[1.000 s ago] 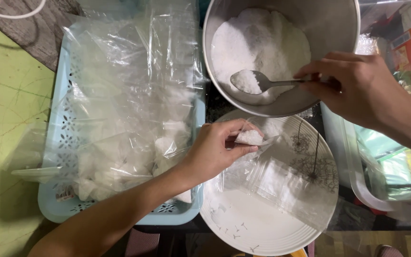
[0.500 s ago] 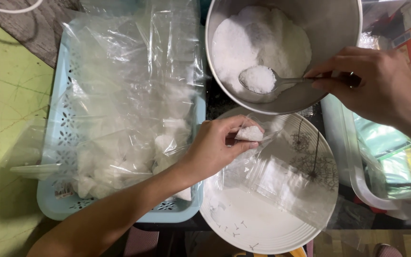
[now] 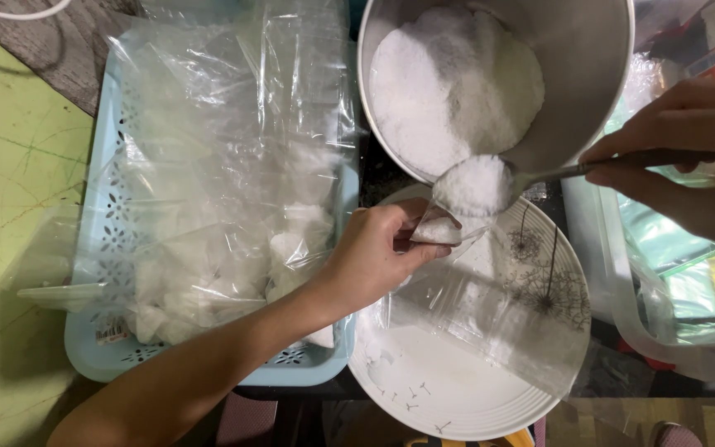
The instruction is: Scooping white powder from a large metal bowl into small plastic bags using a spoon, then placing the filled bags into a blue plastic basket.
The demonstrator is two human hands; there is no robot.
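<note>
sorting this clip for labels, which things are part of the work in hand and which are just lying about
In use: left hand, small clear bag, right hand, heaped spoon, steel bowl of white powder, white plate.

Lying about: blue basket of filled bags, clear tub.

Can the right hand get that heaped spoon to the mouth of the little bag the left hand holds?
Probably yes. The right hand has the spoon heaped just above the small clear bag, which the left hand holds open over the plate; nothing lies between.
</note>
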